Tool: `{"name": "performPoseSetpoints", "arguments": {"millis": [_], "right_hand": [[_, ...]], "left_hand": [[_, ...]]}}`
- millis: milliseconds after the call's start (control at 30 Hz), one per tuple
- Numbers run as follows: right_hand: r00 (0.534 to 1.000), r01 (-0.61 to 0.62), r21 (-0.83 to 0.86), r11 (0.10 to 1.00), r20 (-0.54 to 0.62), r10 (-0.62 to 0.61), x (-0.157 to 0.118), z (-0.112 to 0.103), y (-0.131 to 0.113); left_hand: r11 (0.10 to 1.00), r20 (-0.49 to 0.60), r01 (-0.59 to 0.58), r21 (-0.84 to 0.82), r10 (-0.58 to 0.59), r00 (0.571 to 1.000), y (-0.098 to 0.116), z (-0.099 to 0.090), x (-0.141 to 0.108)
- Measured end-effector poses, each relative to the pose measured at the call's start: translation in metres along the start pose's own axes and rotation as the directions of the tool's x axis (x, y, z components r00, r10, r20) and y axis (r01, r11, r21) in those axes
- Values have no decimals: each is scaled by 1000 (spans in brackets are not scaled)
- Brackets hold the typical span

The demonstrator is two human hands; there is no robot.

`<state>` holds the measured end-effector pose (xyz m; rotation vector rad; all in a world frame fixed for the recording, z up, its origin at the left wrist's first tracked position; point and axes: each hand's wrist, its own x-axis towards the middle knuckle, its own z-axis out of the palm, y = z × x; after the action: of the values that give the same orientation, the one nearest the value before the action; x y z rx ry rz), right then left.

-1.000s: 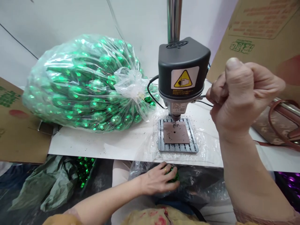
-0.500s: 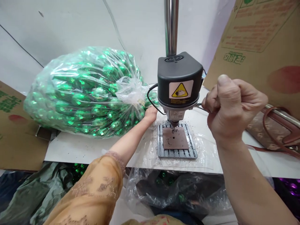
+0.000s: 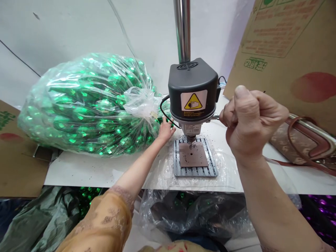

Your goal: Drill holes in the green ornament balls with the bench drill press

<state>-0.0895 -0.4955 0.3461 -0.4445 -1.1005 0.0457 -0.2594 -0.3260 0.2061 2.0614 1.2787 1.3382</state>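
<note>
My right hand is closed in a fist around the lever on the right side of a small black drill press. Below the drill bit, a flat brown board with one dark hole rests on the slotted metal base. Reaching past the press on its left, my left hand has its fingers apart. It is close to the gathered neck of a clear plastic bag packed with shiny green faceted pieces. Whether its fingertips touch anything green there is hard to see.
Dark shavings lie around the base on the white table. Cardboard boxes stand at both sides. A patterned handbag lies at right. Clear plastic and a dark bag sit below the table edge. The press's steel column rises behind.
My left hand has drawn slightly out from beside the press, and its spread fingers now show. My right hand keeps its grip on the lever. The whole view has shifted a little.
</note>
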Motion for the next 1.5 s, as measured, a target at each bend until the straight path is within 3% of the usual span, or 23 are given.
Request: {"name": "performPoseSetpoints", "arguments": {"millis": [133, 233, 333, 400, 467, 600, 1033, 1500], "right_hand": [[1000, 21, -15, 1000, 11, -20, 0, -1, 2], [1000, 21, -12, 1000, -7, -21, -1, -1, 2], [1000, 20, -14, 1000, -14, -20, -2, 0, 2], [1000, 17, -11, 1000, -15, -17, -2, 0, 3], [1000, 17, -1, 1000, -9, -17, -2, -1, 3], [1000, 24, -16, 1000, 11, -24, -2, -2, 3], [1000, 20, -32, 999, -2, -20, -2, -2, 1], [1000, 1, -87, 996, 2, -1, -3, -5, 3]], "left_hand": [[997, -10, -7, 83, 8, 1000, 9, -13, -43], [971, -36, 110, -214, -120, 992, 19, -19, -73], [796, 90, 306, -522, -305, 948, 30, -20, -92], [689, 207, 389, -612, -335, 919, 36, -18, -99], [643, 260, 413, -645, -324, 910, 40, -13, -101], [705, 188, 350, -616, -300, 935, 41, -1, -102], [765, 271, 225, -603, -69, 960, 32, 14, -112], [811, 185, 92, -578, 21, 983, 40, 23, -130]]}}
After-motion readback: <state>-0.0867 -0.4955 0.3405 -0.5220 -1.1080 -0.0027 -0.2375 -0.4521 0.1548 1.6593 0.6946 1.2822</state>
